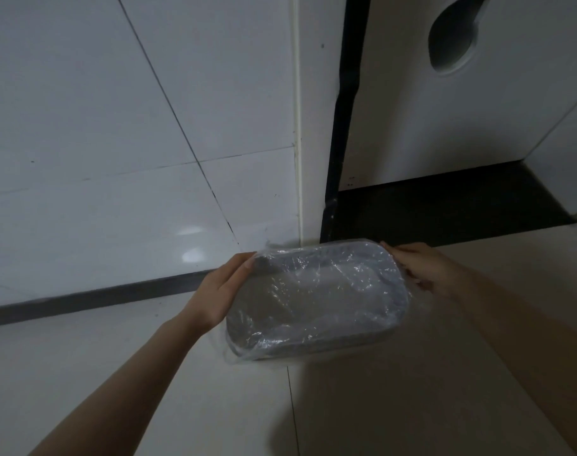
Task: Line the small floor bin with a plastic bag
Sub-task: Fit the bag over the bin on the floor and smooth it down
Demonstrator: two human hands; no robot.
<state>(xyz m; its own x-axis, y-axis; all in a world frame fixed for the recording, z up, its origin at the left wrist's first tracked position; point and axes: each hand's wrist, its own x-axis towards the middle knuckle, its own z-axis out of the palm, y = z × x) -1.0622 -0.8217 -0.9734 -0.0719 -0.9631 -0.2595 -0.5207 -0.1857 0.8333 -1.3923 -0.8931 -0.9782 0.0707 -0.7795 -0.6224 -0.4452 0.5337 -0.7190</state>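
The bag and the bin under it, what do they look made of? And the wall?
The bag looks like thin clear plastic film: crinkled, shiny, see-through. The bin seems grey moulded plastic with a smooth rounded rim, though the dim light leaves that open. The wall looks like glossy white ceramic tile, with dark joint lines and a bright reflection.

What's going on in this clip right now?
A person is fitting a clear plastic bag over a small grey bin that stands on the tiled floor by the wall. The left hand holds the bin's left end and the right hand its right end. The film already covers the opening and wraps over the rim.
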